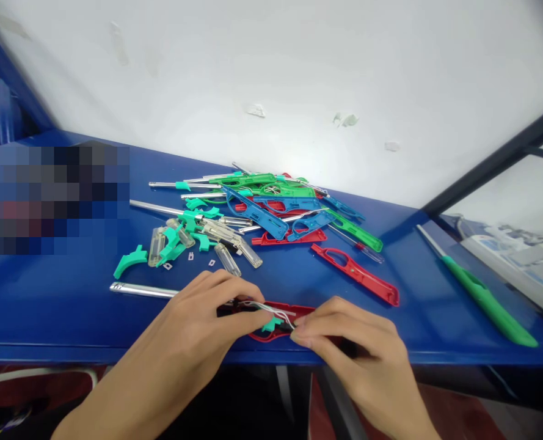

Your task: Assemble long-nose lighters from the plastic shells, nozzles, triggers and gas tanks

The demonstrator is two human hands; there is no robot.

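Note:
At the table's front edge lies a red lighter casing half (294,308), open side up, with a metal lighter tube (143,290) reaching out to its left. A teal trigger (272,324) sits inside the casing. My left hand (211,305) is closed over the casing's left part, thumb and fingers pinching thin white wires (271,308). On the right, my right hand (353,336) pinches the wires' other end at the casing, its fingertips pressed together. The parts under both hands are partly hidden.
Behind my hands lie loose clear fuel tanks (228,259), teal triggers (131,261), and a pile of blue casing halves (257,214) and metal tubes. Another red casing half (358,275) lies nearer. An assembled green lighter (486,302) is at right. A white wall (298,73) stands behind.

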